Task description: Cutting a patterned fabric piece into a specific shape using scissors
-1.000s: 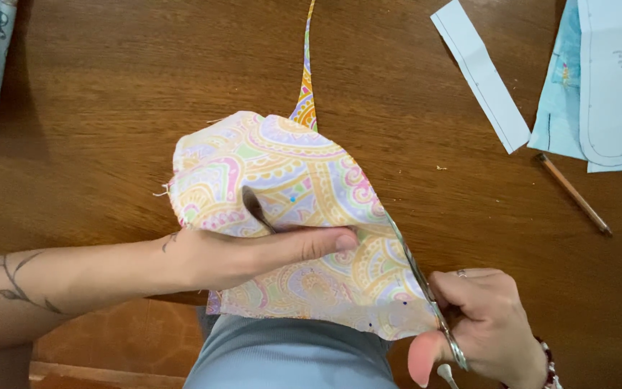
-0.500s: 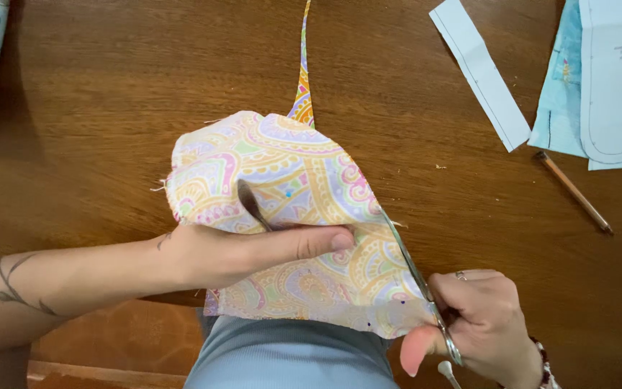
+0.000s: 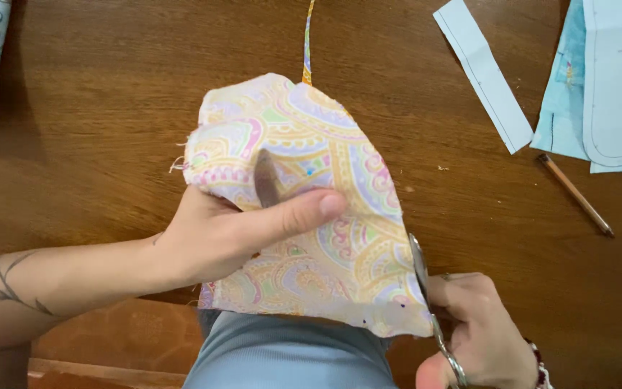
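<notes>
head view: scissors (image 3: 426, 288) blades pointing away along fabric (image 3: 311, 216) edge, both hands gripping.

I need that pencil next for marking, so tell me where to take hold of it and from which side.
Grip the pencil at mid-shaft, coming down from above. It lies flat and slanted on the wooden table, clear all round below the blue fabric with its paper pattern. The right hand is nearest but holds the scissors.
</notes>
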